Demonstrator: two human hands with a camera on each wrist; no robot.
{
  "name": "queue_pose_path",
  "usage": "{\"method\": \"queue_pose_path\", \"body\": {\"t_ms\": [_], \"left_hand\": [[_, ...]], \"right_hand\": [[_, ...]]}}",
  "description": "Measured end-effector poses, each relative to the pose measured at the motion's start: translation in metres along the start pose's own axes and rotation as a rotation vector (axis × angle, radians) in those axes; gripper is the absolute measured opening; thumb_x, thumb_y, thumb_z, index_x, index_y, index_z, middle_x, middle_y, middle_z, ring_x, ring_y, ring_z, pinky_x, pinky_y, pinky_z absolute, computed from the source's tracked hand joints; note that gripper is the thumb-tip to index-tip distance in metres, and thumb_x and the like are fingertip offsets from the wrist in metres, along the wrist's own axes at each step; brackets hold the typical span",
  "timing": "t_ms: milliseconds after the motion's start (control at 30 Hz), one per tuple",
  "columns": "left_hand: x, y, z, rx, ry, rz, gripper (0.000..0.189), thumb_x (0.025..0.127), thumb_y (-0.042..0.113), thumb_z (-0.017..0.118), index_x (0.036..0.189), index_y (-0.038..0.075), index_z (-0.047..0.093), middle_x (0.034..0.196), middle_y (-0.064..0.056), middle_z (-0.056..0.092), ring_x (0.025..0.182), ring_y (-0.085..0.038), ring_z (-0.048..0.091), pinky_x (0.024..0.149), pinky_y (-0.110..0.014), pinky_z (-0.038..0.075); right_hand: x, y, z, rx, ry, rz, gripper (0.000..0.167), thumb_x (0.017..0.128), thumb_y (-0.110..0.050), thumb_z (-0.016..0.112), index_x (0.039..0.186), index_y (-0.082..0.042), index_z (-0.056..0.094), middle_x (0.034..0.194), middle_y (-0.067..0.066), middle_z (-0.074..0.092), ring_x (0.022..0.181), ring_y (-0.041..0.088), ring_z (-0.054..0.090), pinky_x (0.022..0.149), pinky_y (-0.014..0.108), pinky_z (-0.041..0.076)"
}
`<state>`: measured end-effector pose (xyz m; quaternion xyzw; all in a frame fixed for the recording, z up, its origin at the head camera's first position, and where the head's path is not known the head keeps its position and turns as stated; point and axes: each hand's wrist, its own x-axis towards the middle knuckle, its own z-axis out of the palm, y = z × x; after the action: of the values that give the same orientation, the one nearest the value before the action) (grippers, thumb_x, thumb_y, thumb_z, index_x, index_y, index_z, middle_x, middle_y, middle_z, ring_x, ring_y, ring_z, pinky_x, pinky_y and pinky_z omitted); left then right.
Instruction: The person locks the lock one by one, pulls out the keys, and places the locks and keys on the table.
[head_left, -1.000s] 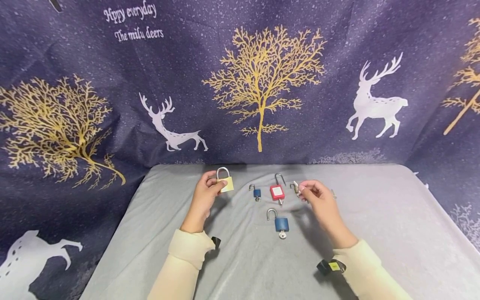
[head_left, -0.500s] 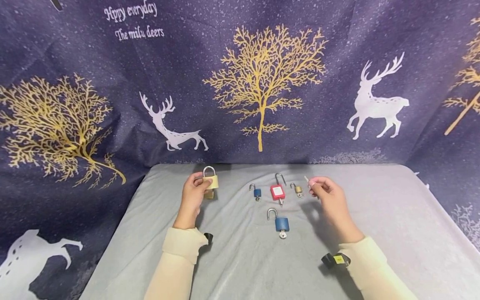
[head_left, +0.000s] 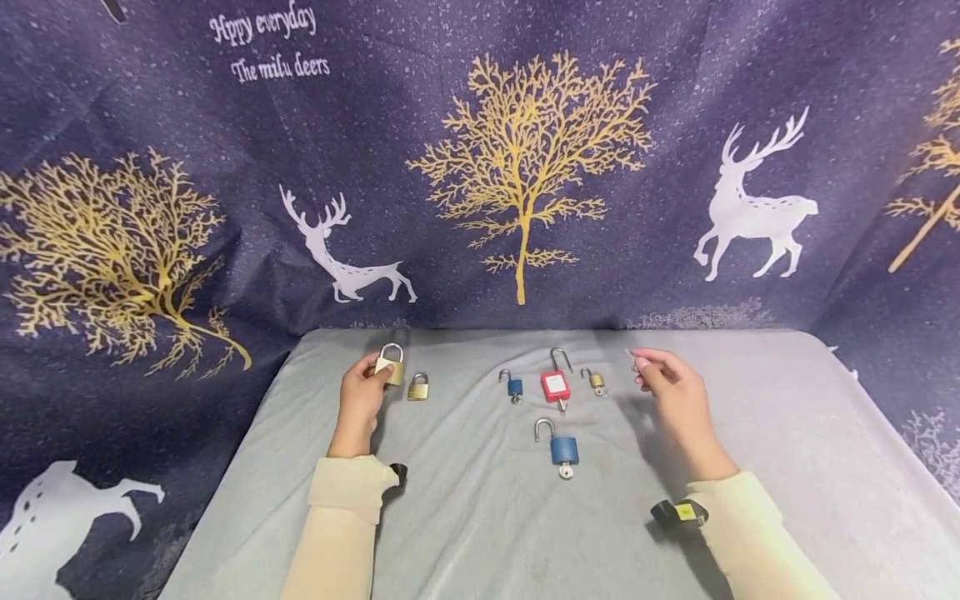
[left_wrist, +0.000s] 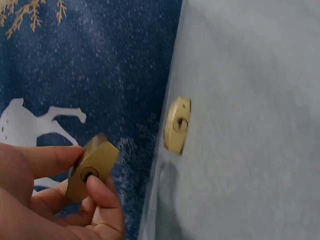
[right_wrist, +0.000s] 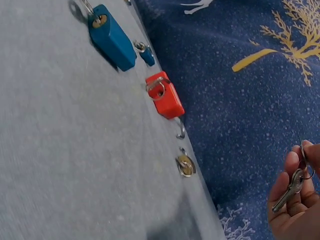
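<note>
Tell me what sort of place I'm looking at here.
Probably a makeshift indoor tabletop setup for practice or recording, judging by the cloth-covered table, the printed deer-and-tree fabric hanging behind it, and the padlocks spread on top.

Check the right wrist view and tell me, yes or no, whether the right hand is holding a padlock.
No, in that view the right hand holds a metal key at its fingers instead.
</note>
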<state>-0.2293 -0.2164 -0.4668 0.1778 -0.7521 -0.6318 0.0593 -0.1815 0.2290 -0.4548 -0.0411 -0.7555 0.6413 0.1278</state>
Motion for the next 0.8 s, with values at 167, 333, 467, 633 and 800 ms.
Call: {"method": "queue_pose_path", "body": {"t_ms": [167, 333, 467, 633, 800], "left_hand": [[0.005, -0.008, -0.005, 0.051, -0.007, -0.027, 0.041, 0.100, 0.007, 0.055, 0.140, -0.003, 0.054, 0.119, -0.017, 0.056, 0.093, -0.014, 0.054, 0.080, -0.027, 0.049], [0.008, -0.014, -0.009, 0.097, -0.043, -0.061, 0.044, 0.100, 0.008, 0.055, 0.143, -0.003, 0.051, 0.129, -0.022, 0.055, 0.102, -0.021, 0.056, 0.080, -0.025, 0.049], [0.009, -0.018, -0.011, 0.114, -0.057, -0.073, 0.045, 0.099, 0.006, 0.055, 0.142, -0.006, 0.050, 0.131, -0.025, 0.055, 0.107, -0.024, 0.056, 0.076, -0.020, 0.047], [0.010, -0.020, -0.014, 0.220, -0.043, -0.042, 0.044, 0.098, 0.005, 0.056, 0.139, -0.008, 0.052, 0.124, -0.025, 0.058, 0.106, -0.027, 0.058, 0.070, -0.015, 0.044], [0.010, -0.021, -0.017, 0.347, -0.013, -0.010, 0.047, 0.096, 0.008, 0.057, 0.139, -0.009, 0.052, 0.122, -0.027, 0.060, 0.106, -0.031, 0.059, 0.076, -0.022, 0.049]], "right_hand": [[0.006, 0.014, -0.005, -0.047, 0.026, -0.009, 0.033, 0.101, -0.018, 0.062, 0.126, 0.003, 0.065, 0.084, -0.022, 0.069, 0.075, 0.001, 0.066, 0.071, 0.016, 0.055], [0.010, 0.019, -0.010, -0.067, 0.054, -0.020, 0.032, 0.101, -0.017, 0.062, 0.126, 0.003, 0.065, 0.082, -0.022, 0.068, 0.074, 0.001, 0.065, 0.070, 0.016, 0.054], [0.012, 0.021, -0.016, -0.105, 0.079, -0.010, 0.031, 0.101, -0.019, 0.062, 0.125, 0.001, 0.066, 0.081, -0.022, 0.068, 0.073, 0.001, 0.065, 0.068, 0.016, 0.054], [0.015, 0.025, -0.025, -0.153, 0.096, 0.006, 0.031, 0.102, -0.022, 0.061, 0.124, -0.001, 0.066, 0.081, -0.023, 0.067, 0.074, 0.004, 0.067, 0.066, 0.020, 0.056], [0.018, 0.028, -0.034, -0.193, 0.111, 0.050, 0.032, 0.103, -0.021, 0.059, 0.126, -0.001, 0.065, 0.077, -0.022, 0.067, 0.071, 0.004, 0.067, 0.063, 0.022, 0.057]]}}
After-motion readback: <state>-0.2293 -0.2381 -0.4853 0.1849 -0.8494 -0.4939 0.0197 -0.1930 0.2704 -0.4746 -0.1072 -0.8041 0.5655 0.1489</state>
